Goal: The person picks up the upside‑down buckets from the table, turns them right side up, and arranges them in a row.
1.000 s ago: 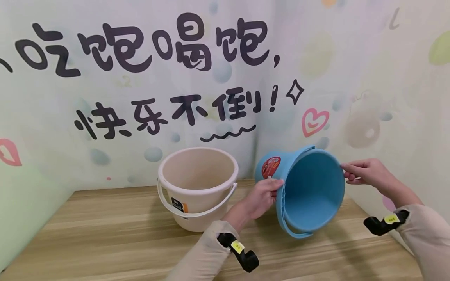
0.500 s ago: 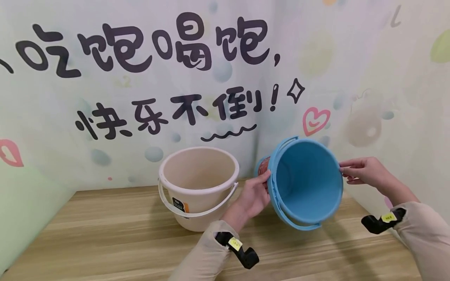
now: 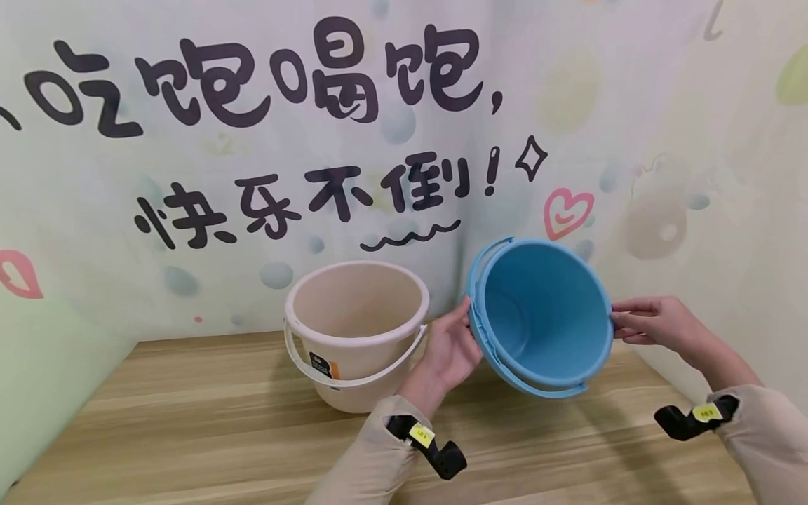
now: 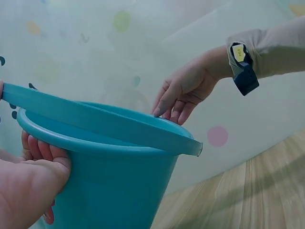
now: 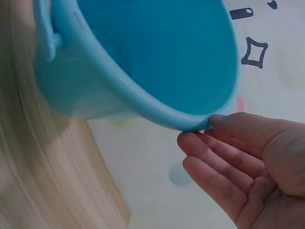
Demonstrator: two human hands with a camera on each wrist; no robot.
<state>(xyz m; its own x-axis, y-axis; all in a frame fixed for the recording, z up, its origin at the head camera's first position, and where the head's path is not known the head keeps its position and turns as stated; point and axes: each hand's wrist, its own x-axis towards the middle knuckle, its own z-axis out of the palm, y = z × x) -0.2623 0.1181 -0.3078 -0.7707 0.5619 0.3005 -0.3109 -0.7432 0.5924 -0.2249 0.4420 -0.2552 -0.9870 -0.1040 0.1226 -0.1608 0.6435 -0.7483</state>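
Observation:
A blue bucket (image 3: 543, 315) leans on the right of the wooden table, its mouth facing toward me and upward. My left hand (image 3: 451, 351) grips its left side; in the left wrist view, curled fingers (image 4: 45, 150) lie under the rim beside the raised bucket handle (image 4: 95, 117). On the opposite side my right hand (image 3: 665, 330) pinches the rim between thumb and fingertips, as the right wrist view shows with the bucket rim (image 5: 162, 114). The inside of the bucket is bare. Its base is mostly hidden behind the mouth.
Left of my left hand stands an upright cream bucket (image 3: 356, 372) with its white handle (image 3: 379, 379) hanging down in front. A printed wall sheet (image 3: 214, 294) rises behind the wooden tabletop (image 3: 189, 421). A black camera (image 3: 435, 452) sits on my left wrist.
The blue bucket's mouth has swung up and to the left, turning its opening more upward. My left hand moved left with it. The red label on its side has gone out of sight.

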